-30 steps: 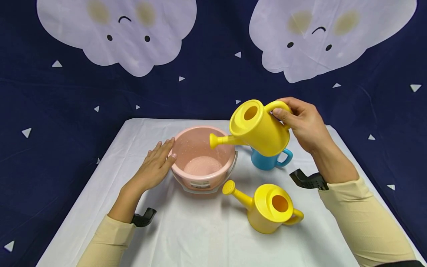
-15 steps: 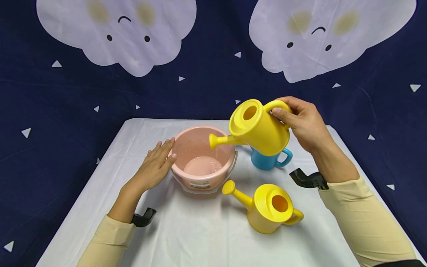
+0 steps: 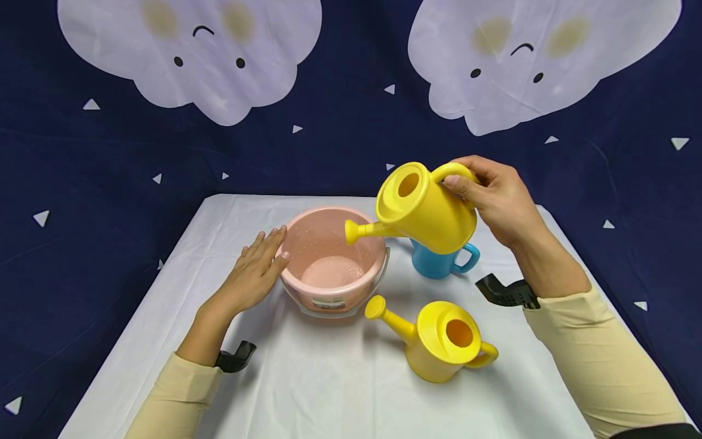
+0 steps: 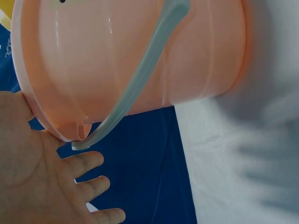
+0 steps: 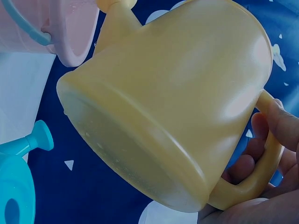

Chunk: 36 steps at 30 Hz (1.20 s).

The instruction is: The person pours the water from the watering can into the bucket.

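Observation:
My right hand (image 3: 496,198) grips the handle of a yellow watering can (image 3: 433,213), which hangs tilted in the air, its spout over the pink bucket (image 3: 329,296). Thin streams of water fall from the spout into the bucket, where shallow water ripples at the bottom. In the right wrist view, curled fingers (image 5: 285,126) wrap the can's handle, and the can's base faces the camera. At the bucket's left rim rests my left hand (image 3: 252,274), fingers straight. The left wrist view has the left palm (image 4: 32,172) against the rim, near the grey bucket handle (image 4: 135,84).
A second yellow watering can (image 3: 441,344) stands upright in front of the bucket, to the right. Behind the raised can is a blue watering can (image 3: 433,262), partly hidden. All stand on a white-covered table (image 3: 307,378), with a dark blue cloud-patterned cloth (image 3: 351,152) behind.
Water keeps falling into the bucket. The held can has tilted very slightly more, its handle end a touch higher. The left hand stays on the rim.

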Each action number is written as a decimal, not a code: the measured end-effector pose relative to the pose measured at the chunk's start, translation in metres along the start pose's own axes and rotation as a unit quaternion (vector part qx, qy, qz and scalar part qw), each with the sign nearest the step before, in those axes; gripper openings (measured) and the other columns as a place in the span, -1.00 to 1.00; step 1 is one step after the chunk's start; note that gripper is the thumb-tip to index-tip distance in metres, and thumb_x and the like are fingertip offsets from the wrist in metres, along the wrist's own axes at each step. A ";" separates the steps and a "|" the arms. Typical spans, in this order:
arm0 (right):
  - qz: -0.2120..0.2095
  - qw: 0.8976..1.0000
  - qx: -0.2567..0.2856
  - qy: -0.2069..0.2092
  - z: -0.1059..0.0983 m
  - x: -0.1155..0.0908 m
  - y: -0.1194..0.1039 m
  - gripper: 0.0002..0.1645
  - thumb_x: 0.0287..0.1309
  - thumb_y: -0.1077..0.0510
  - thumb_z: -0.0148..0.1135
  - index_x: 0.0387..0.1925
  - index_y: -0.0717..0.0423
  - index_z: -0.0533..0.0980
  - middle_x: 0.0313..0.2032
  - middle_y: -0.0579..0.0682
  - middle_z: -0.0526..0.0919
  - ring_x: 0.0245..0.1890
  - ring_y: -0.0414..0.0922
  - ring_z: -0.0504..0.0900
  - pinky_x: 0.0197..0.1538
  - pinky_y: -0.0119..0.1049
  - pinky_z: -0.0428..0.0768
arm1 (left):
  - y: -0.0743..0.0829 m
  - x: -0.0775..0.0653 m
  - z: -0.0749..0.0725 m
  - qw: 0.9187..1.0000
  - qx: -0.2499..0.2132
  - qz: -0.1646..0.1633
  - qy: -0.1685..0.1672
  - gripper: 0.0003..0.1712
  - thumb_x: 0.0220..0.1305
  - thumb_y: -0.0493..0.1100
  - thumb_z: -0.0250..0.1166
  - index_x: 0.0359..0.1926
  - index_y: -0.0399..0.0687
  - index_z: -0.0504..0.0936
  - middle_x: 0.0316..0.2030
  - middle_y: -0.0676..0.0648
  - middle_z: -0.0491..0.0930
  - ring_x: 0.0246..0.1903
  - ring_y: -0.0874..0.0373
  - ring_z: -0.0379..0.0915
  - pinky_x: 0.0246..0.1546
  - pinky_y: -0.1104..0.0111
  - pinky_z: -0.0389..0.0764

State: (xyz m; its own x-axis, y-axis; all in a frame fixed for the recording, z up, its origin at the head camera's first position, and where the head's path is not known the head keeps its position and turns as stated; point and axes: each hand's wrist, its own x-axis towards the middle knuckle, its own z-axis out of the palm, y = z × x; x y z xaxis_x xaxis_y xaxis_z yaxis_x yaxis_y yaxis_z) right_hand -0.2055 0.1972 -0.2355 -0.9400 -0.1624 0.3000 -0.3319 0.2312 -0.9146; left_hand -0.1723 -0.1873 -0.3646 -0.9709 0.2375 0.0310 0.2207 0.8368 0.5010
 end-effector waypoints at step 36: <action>-0.013 0.999 -0.043 -0.011 0.001 0.002 -0.008 -0.71 0.17 0.08 0.25 -0.10 0.14 0.60 -0.28 -0.12 0.63 -0.20 -0.10 0.47 -0.18 -0.50 0.51 | 0.001 0.001 0.002 1.000 0.003 0.003 0.004 -0.31 0.45 0.27 -0.33 0.49 0.27 -0.21 0.51 -0.08 -0.18 0.50 -0.11 -0.41 0.40 -0.20 -0.28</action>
State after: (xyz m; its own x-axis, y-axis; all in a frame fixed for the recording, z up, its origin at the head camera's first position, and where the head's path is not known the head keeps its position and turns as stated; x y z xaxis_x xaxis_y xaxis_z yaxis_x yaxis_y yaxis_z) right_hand -0.2047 0.1936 -0.2280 -0.9292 -0.1911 0.3165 -0.3628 0.3071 -0.8798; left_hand -0.1724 -0.1855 -0.3656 -0.9704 0.2381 0.0409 0.2267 0.8388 0.4950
